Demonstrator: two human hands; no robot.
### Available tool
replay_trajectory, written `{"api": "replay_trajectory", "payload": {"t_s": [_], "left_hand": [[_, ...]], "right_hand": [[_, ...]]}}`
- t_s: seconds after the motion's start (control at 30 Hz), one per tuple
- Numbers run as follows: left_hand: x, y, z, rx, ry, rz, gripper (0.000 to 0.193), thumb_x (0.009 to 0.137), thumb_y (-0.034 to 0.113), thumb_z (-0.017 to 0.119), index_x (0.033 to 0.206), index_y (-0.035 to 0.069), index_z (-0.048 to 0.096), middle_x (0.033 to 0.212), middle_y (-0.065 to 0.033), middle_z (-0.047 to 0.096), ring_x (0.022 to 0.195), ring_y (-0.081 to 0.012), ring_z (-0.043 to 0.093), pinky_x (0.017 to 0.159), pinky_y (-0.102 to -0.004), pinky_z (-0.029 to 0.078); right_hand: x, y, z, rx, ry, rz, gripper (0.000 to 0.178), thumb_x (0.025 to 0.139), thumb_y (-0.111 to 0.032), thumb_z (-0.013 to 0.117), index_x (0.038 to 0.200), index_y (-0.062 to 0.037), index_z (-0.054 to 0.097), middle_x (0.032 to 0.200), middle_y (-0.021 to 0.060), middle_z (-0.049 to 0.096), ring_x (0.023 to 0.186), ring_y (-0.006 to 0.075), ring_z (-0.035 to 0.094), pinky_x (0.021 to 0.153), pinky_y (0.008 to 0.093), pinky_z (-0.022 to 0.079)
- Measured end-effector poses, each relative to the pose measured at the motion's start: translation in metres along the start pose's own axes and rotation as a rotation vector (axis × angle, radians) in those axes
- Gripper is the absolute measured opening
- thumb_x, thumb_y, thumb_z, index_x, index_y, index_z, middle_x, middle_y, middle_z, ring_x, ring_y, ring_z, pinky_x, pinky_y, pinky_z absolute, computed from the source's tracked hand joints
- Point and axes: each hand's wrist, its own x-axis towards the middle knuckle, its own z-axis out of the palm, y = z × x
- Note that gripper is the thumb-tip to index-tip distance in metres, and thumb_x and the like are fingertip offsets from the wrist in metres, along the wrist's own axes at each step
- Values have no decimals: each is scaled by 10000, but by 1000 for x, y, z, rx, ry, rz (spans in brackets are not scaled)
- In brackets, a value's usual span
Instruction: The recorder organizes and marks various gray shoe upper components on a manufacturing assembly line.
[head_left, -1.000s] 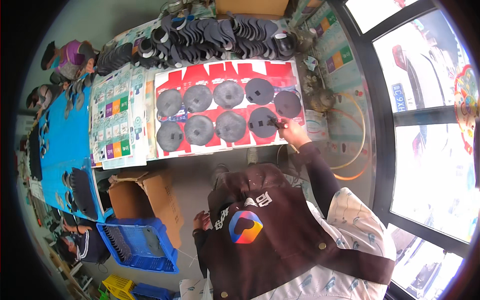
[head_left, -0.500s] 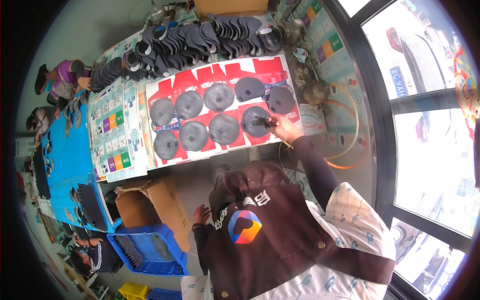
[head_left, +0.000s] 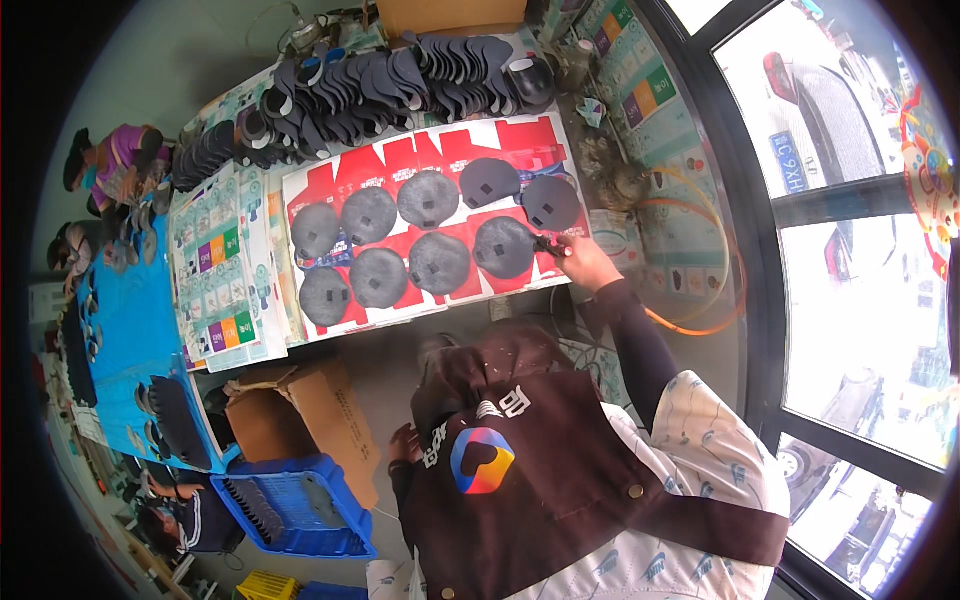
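In my right hand (head_left: pixel 588 262) is a dark spray gun (head_left: pixel 550 245), fingers closed around its handle. Its nozzle points left, at the right edge of the nearest right-hand dark grey round piece (head_left: pixel 503 248). Similar pieces, such as the far middle one (head_left: pixel 428 199), lie in two rows on a red and white printed cardboard sheet (head_left: pixel 377 325). Most of them carry a small black square patch. My left hand (head_left: pixel 403 441) hangs low beside my brown apron (head_left: pixel 560 470), fingers apart and nothing visible in it.
Stacked dark curved pieces (head_left: pixel 370 85) line the table's far side. Orange and yellow hoses (head_left: pixel 690 330) loop at the right, near the window frame (head_left: pixel 735 230). Below left stand a cardboard box (head_left: pixel 330 425) and a blue crate (head_left: pixel 290 550). Other people work at a blue table (head_left: pixel 130 320).
My right hand has drawn the spray gun slightly right, from over the near right-hand piece to its edge. My left hand has stayed low, and the view has shifted a little.
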Motion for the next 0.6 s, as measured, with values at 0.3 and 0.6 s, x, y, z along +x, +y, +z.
{"api": "replay_trajectory", "payload": {"t_s": [0.3, 0.6], "left_hand": [[4, -3, -3, -36, -16, 139, 406, 1018, 257, 500, 1362, 54, 574, 1145, -149, 702, 960, -247, 693, 750, -362, 560], [0, -11, -13, 131, -25, 210, 374, 1016, 212, 515, 1344, 42, 568, 1130, -156, 712, 968, -265, 708, 829, -381, 576]], "right_hand": [[3, -18, 4, -17, 39, 50, 273, 901, -203, 549, 1049, -20, 688, 965, 286, 685, 996, 479, 639, 841, 544, 509], [-16, 2, 31, 138, -167, 169, 343, 917, -308, 596, 1069, -23, 712, 1018, 285, 693, 1034, 474, 642, 866, 505, 518]]}}
